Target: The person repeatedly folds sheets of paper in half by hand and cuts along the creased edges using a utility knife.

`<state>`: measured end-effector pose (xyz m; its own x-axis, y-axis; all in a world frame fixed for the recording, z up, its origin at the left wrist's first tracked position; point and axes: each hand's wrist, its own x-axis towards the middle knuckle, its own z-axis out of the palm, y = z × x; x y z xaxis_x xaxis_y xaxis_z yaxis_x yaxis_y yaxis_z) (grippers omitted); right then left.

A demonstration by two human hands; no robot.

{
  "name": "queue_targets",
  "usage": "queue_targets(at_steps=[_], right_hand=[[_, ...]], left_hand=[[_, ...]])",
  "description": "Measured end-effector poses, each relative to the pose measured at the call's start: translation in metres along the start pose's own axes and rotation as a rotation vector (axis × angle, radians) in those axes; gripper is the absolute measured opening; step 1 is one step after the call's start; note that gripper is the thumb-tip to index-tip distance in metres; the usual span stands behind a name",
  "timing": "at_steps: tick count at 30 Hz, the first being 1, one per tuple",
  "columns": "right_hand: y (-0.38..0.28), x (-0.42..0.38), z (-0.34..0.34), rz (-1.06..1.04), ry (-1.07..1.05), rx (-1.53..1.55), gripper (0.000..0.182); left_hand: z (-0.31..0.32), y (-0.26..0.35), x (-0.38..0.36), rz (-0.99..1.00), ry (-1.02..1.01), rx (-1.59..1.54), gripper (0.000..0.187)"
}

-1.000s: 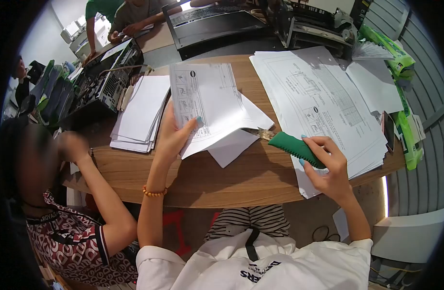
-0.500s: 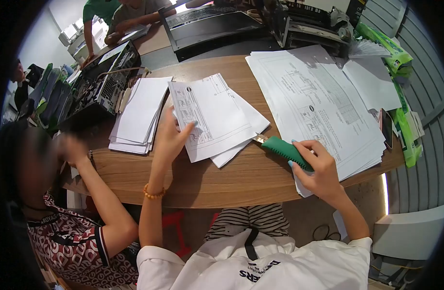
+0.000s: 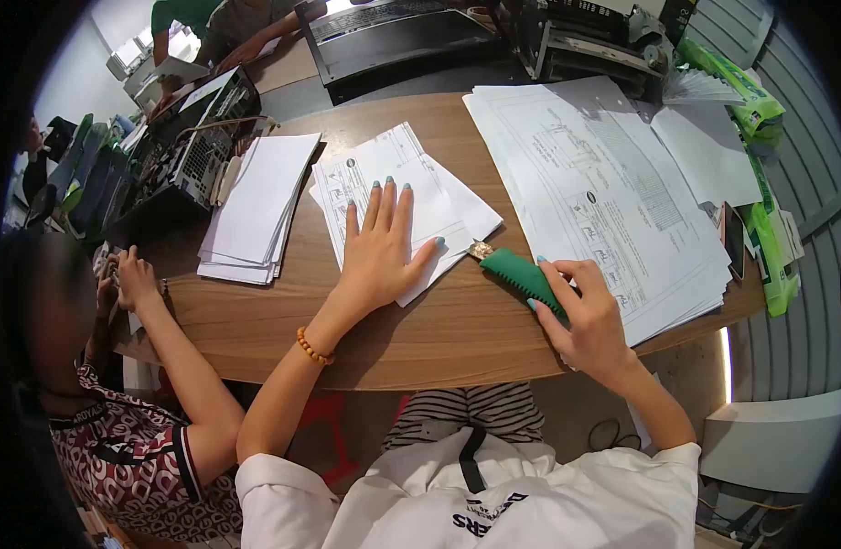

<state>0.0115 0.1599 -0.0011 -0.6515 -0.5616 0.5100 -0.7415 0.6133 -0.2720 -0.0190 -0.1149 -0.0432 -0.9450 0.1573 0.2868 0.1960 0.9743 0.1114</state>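
Observation:
My left hand (image 3: 376,249) lies flat with fingers spread on a small stack of printed drawing sheets (image 3: 361,165), the top sheets turned askew to those beneath. In my right hand (image 3: 585,316) is a green-handled tool (image 3: 530,279) with a ridged edge and a short metal tip; its exact kind I cannot make out. The metal tip is at the lower right corner of the small stack. A large stack of drawings (image 3: 589,174) lies on the right, partly beneath my right hand.
A pile of white paper (image 3: 260,206) lies left on the wooden table (image 3: 411,352). An opened computer case (image 3: 187,151) and a monitor (image 3: 402,46) stand behind. A phone (image 3: 733,240) and green packaging (image 3: 772,247) line the right edge. A person (image 3: 146,439) sits close on my left.
My left hand has gone from holding the sheets' left edge to lying flat on them, and the top sheets have settled. My right hand and the green-handled tool have shifted slightly left.

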Motion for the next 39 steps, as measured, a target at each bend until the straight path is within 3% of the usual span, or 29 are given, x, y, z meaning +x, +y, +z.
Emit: queue_targets(at_steps=[6,12,21,29,39], right_hand=[[0.010,0.001,-0.007,0.049,-0.047,0.039,0.041],[0.013,0.014,-0.006,-0.039,-0.025,0.013,0.041],[0.026,0.009,-0.016,0.004,-0.115,0.047,0.040],[0.027,0.020,-0.010,-0.040,-0.099,0.036,0.040],[0.032,0.033,0.005,-0.022,-0.066,0.046,0.038]], left_hand=[[-0.003,0.002,-0.001,0.012,0.006,-0.002,0.063],[-0.003,0.003,-0.001,0.021,0.024,0.007,0.057],[-0.004,0.003,-0.003,0.049,0.037,0.008,0.054],[-0.007,0.004,-0.003,0.025,-0.025,0.036,0.053],[0.000,0.002,-0.003,0.069,0.048,0.020,0.053]])
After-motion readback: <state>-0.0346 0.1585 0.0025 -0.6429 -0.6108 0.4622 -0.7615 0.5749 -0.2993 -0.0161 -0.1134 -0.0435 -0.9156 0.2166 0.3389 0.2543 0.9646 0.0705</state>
